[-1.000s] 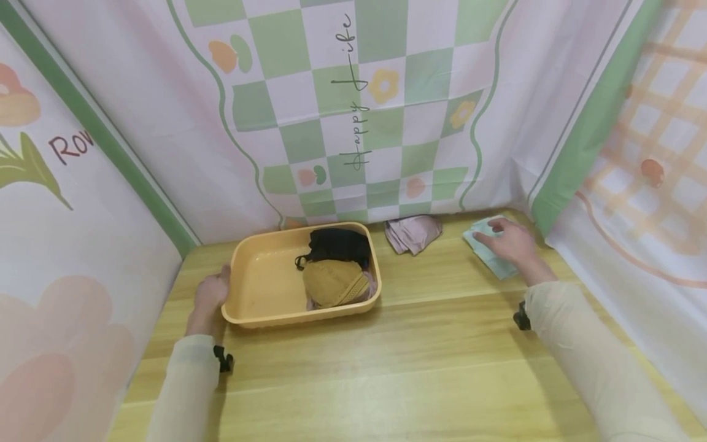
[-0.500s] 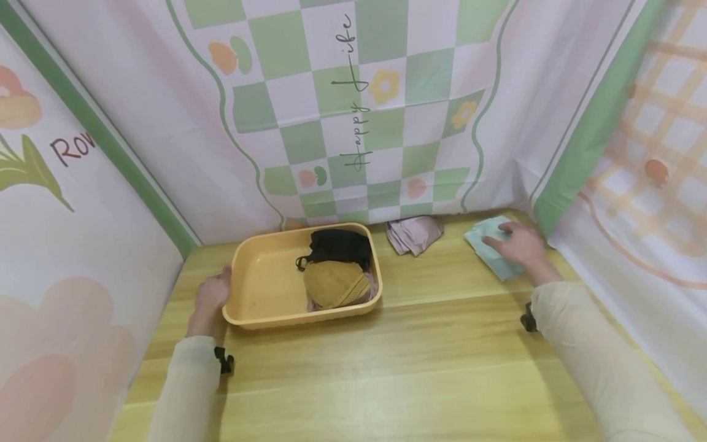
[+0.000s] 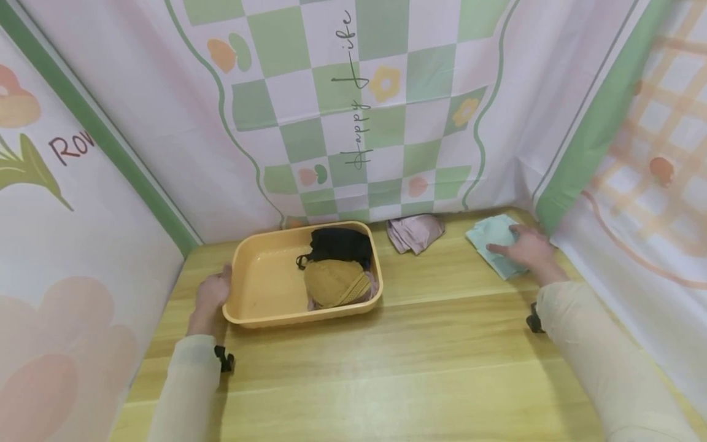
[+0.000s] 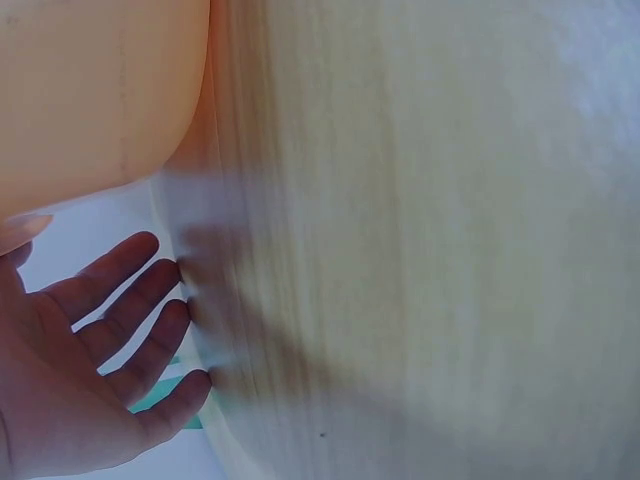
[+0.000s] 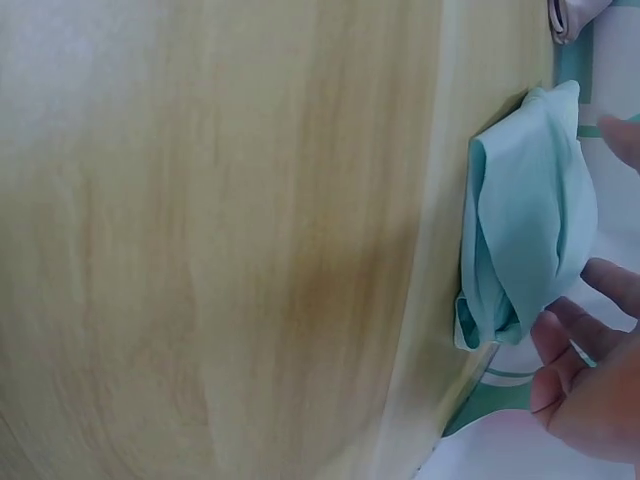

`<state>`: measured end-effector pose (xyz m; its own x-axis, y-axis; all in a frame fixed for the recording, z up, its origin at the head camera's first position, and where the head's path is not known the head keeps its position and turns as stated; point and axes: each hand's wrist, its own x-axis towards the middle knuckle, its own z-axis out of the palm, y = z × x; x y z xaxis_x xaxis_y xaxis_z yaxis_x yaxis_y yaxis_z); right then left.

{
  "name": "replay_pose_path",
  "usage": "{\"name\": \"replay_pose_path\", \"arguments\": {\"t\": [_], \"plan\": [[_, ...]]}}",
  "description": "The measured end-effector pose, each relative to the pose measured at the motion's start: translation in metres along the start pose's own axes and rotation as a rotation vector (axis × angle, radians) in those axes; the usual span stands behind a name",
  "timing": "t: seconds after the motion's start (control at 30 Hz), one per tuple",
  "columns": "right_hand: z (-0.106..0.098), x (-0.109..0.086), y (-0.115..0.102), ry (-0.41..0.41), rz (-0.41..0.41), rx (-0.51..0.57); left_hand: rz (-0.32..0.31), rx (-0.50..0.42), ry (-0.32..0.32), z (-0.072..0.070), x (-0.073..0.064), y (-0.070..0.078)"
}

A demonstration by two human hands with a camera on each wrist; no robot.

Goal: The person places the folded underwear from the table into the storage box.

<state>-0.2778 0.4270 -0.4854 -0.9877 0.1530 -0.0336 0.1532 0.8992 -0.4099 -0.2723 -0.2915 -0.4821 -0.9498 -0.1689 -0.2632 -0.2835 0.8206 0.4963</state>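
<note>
My left hand (image 3: 211,293) is at the left end of a yellow plastic basket (image 3: 265,276). In the left wrist view its fingers (image 4: 135,310) are spread and extended, and the thumb (image 4: 22,230) lies against the basket wall. A black garment (image 3: 340,244) with a strap loop and a mustard garment (image 3: 334,282) fill the basket's right half, with some pink fabric beneath. My right hand (image 3: 526,248) is over the right side of a folded mint-green garment (image 3: 491,236). In the right wrist view, its loosely bent fingertips are at the edge of that garment, with the thumb held apart.
A folded pinkish-mauve garment (image 3: 415,233) lies between the basket and the mint-green one, near the back edge of the wooden table (image 3: 386,368). A printed checkered curtain (image 3: 381,123) hangs behind, and patterned cloths hang on both sides.
My right hand has shifted slightly right over the mint-green garment, uncovering more of its left part. My left hand and the basket stay where they were.
</note>
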Motion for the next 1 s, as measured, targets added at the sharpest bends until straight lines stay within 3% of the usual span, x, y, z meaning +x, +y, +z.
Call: {"name": "replay_pose_path", "arguments": {"t": [0.57, 0.8, 1.0], "plan": [[0.009, 0.005, 0.006, -0.069, -0.028, -0.053, 0.009, 0.014, 0.003, 0.0, 0.004, 0.001], [0.011, 0.005, 0.003, -0.056, -0.05, -0.062, -0.021, -0.01, -0.004, 0.0, 0.004, -0.001], [0.014, 0.003, 0.002, -0.029, -0.076, -0.03, 0.007, 0.002, 0.011, 0.0, 0.003, -0.001]]}}
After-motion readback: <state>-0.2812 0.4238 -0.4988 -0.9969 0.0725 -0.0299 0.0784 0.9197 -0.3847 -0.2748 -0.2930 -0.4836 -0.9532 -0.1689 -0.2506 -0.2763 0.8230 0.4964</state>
